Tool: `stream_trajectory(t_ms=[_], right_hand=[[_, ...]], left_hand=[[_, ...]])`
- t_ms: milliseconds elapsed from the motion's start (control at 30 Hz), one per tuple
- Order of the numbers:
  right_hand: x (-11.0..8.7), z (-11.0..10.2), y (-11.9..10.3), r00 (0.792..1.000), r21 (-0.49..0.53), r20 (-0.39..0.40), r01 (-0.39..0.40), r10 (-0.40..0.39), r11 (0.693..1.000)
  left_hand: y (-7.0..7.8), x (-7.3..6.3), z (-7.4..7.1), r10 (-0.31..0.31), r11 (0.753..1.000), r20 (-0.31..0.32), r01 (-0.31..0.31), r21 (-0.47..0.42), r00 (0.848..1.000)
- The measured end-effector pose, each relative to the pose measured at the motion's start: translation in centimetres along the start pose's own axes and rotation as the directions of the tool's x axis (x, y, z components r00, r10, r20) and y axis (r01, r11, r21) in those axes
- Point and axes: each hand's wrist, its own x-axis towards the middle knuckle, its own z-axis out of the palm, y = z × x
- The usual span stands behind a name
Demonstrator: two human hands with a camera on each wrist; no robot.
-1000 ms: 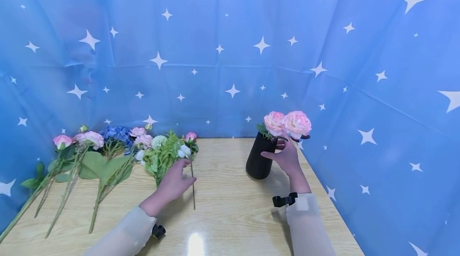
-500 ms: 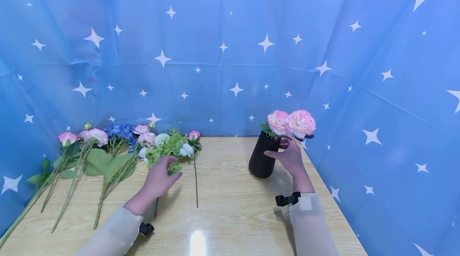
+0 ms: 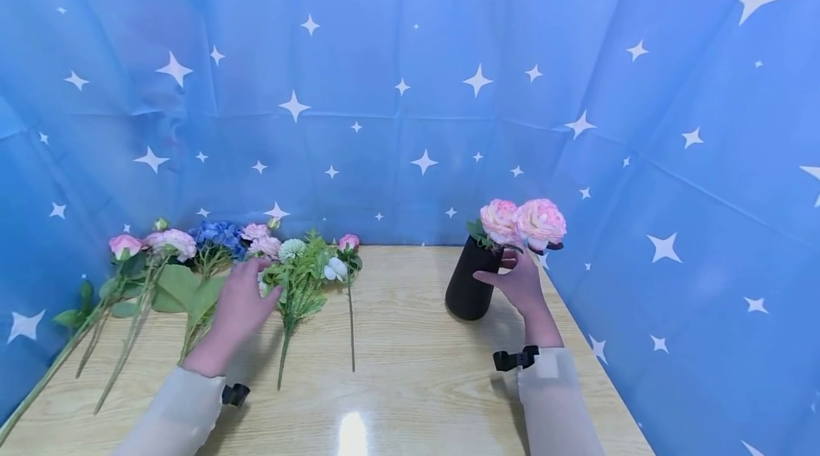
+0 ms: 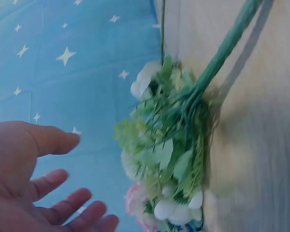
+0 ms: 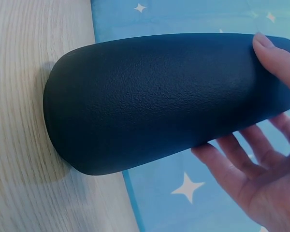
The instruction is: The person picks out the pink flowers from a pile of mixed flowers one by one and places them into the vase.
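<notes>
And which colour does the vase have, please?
The vase is black; the right wrist view shows it best.

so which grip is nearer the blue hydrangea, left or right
Left. The left grip is close to the blue hydrangea, on its near side; the right grip is farther off to the right, holding the black vase.

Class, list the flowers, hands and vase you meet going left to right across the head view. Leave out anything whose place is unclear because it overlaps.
Pink bud, large pink flower, left hand, green bunch, second pink bud, vase, right hand.
</notes>
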Motion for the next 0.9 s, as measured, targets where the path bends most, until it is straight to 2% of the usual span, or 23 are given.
stream_trajectory(t_ms=[233,467,600,733,900], right_hand=[[0.0,0.1,-0.1,1.000,0.004,0.002,0.000,0.000,1.000],[-0.2,0.5,-0.2,1.000,0.018,0.004,-0.001,0.001,1.000],[-0.3,0.5,-0.3,1.000,0.014,-0.003,-0.001,0.001,1.000],[-0.3,0.3,-0.3,1.000,0.009,0.002,-0.005,0.005,1.000],[-0.3,0.0,-0.4,1.000,0.007,0.007,-0.022,0.022,1.000]], left_hand=[[-1.3,-0.1,-0.7,-0.037,0.998,0.101,0.033,0.045,0.994],[-3.0,-0.3,-1.2,-0.055,0.994,0.148,0.040,0.100,0.988],[-3.4,-0.1,-2.2,-0.084,0.990,0.165,0.063,0.129,0.983],[-3.7,0.0,-3.6,-0.132,0.984,0.206,0.104,0.141,0.969],[-4.1,0.2,-4.5,-0.155,0.977,0.263,0.108,0.186,0.952]])
